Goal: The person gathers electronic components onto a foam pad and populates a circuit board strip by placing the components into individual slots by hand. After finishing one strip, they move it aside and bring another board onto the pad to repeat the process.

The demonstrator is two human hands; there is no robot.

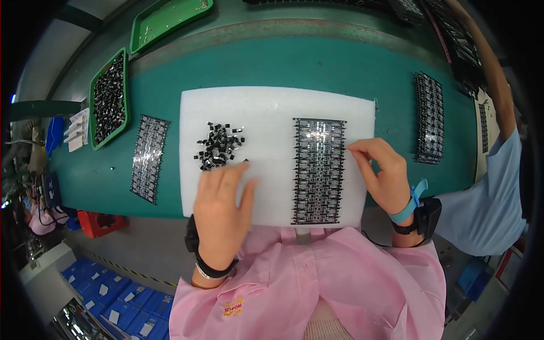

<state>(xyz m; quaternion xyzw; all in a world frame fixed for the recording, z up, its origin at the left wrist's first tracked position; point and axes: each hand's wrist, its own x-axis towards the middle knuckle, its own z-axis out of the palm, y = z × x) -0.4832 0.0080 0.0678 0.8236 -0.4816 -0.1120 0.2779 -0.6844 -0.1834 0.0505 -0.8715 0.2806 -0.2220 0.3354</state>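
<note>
Long black panel of small circuit boards (pixel 318 170) lies flat on white foam sheet (pixel 272 110), long axis running away from the person, near end at sheet's front edge. Right hand (pixel 385 178) rests w/ fingertips pinching panel's right edge near its far end, wrist bent inward. Left hand (pixel 222 204) lies palm-down, released, fingers spread toward loose pile of small black components (pixel 218 146), holding nothing. Bare foam between pile & panel; teal counter (pixel 317 68) open beyond sheet. Second black panel (pixel 148 158) lies left, off the foam.
</note>
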